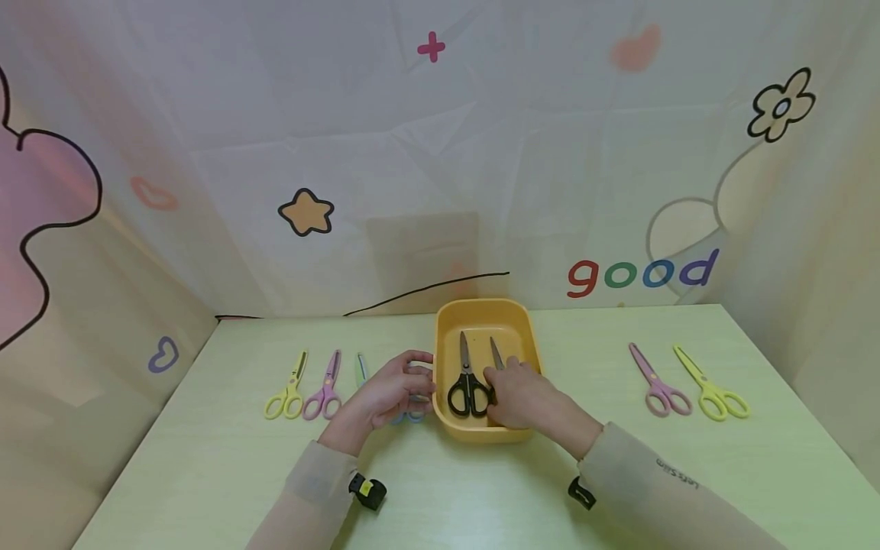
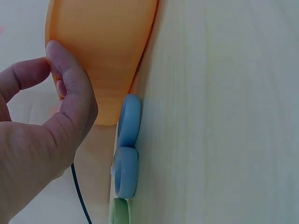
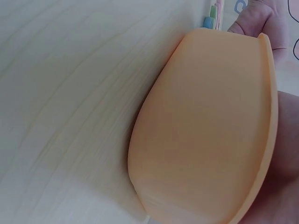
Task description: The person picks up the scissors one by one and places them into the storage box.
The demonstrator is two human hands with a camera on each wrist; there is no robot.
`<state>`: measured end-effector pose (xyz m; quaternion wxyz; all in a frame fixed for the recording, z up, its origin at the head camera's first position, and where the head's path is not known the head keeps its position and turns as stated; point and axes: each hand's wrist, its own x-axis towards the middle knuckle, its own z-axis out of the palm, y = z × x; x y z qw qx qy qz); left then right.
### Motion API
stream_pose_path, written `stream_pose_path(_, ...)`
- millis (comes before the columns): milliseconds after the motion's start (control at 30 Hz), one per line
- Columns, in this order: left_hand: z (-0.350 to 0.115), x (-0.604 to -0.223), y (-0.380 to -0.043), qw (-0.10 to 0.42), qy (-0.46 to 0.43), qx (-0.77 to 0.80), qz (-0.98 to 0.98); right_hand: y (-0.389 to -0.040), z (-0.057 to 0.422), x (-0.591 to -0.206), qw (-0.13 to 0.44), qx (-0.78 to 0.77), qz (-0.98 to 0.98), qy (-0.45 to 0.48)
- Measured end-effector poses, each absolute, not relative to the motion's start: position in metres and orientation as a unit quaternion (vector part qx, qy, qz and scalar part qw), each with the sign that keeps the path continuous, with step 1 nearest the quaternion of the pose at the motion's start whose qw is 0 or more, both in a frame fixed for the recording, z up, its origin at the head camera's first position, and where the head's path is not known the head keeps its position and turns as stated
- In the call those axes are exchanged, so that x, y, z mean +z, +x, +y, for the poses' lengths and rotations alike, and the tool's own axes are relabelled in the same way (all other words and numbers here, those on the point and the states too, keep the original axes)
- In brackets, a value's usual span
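A yellow-orange plastic bin sits on the table with two black-handled scissors in it. One pair of scissors lies on the left of its floor, blades pointing away. My right hand reaches inside and grips the other black-handled scissors by the handles, which are mostly hidden under the fingers. At the bin's left side, my left hand touches the outer wall and rim with relaxed, bent fingers. In the left wrist view, blue scissor handles stand right by the bin, below that hand.
Left of the bin lie yellow scissors, pink scissors and green ones, partly covered by the left hand. To the right are mauve scissors and yellow scissors. A printed curtain hangs behind the table.
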<state>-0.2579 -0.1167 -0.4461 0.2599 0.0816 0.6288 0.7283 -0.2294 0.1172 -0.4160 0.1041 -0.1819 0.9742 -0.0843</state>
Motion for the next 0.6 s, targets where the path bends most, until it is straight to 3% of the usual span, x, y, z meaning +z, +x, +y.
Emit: stream_pose_path(600,-0.1173,-0.4449,-0.2573,0.262,0.085,0.728,0.628,-0.23,0.1172,-0.4212,0.072,-0.093,0.975,-0.189)
